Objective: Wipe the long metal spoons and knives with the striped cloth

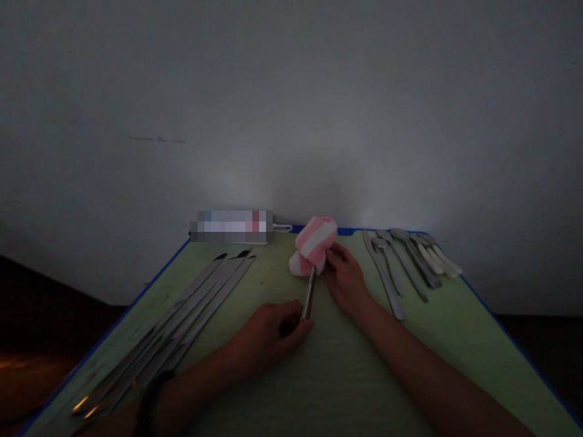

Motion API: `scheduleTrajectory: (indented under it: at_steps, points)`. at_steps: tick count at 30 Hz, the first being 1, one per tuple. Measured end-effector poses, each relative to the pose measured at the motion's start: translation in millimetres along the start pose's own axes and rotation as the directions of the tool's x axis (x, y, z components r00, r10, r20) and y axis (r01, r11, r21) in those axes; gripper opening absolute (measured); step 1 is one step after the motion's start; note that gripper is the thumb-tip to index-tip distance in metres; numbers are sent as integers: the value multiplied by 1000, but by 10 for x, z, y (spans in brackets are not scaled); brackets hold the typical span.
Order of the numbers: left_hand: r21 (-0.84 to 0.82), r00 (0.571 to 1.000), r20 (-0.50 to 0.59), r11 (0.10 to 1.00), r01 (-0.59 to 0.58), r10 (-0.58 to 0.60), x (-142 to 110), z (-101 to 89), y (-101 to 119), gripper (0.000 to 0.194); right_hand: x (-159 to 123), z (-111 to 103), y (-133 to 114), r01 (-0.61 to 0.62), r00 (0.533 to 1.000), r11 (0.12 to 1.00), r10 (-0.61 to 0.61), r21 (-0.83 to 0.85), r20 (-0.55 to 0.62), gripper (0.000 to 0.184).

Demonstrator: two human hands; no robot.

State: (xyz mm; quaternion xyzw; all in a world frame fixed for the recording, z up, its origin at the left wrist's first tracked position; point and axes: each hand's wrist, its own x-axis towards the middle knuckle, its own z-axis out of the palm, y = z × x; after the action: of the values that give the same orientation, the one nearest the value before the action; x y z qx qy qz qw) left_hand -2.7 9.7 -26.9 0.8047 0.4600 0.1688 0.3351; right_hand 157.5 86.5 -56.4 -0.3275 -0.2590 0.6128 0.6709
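Note:
My left hand [273, 331] pinches the near end of a slim metal piece of cutlery [310, 292], tilted up and away from me. Its far end is hidden in a pink-and-white striped cloth [315, 243], so its exact kind does not show. Fingers of my right hand [348, 279] are closed on the right side of the cloth, wrapping it about the hidden end. Both hands are over the middle of the table [337, 376].
Several long table knives [182, 328] lie side by side at the left. On the right are a knife [385, 276], several spoons [405, 267] and some white-handled pieces [439, 260]. A blurred-out box [232, 227] stands at the back, before the wall [291, 109].

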Motion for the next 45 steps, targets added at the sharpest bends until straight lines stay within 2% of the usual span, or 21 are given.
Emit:
scheduleTrajectory:
  at_steps: [5,11,15,18,22,26,30,34,36,38,40,43,45]
  points:
    - [24,998,-5,998,-59,59,-29,33,-48,27,-23,31,-54,-63,998,998,63,4,23,26]
    - [63,996,27,995,-81,79,-40,35,-39,27,-25,59,-64,-81,996,997,81,5,39,20]
    - [62,997,38,995,-72,69,-35,33,-37,27,16,30,-84,-149,989,980,147,131,29,3]
    - [75,996,56,994,-79,75,-28,35,-42,28,22,27,-121,-190,981,959,180,209,64,12]
    - [116,992,98,989,-90,79,-28,26,-23,28,-5,52,-132,-109,988,978,86,179,128,12]
    - [73,994,93,995,-66,59,-35,4,7,29,-23,54,-101,-147,983,988,140,54,120,9]
    - [-85,998,58,996,-34,39,-29,-29,35,32,-57,20,-97,-199,946,976,216,-90,240,13]
    - [-139,999,17,990,-27,29,-6,-51,44,30,-112,-21,-105,-175,843,944,291,-281,451,18]
    - [-145,1000,1,989,-23,23,4,-39,31,29,-125,-24,-99,-179,816,935,315,-306,485,22]
    - [-85,1000,-3,996,-17,17,5,-14,16,27,-118,-8,-89,-207,844,943,306,-259,440,24]
    - [41,998,7,998,-56,55,-9,14,13,24,-89,20,-84,-231,900,956,280,-180,333,23]
    - [232,977,77,949,-212,199,-68,35,50,20,-10,47,-100,-188,976,982,189,-17,109,18]
    - [290,932,184,889,-354,311,-125,38,90,16,51,30,-120,-109,991,992,113,66,-65,16]
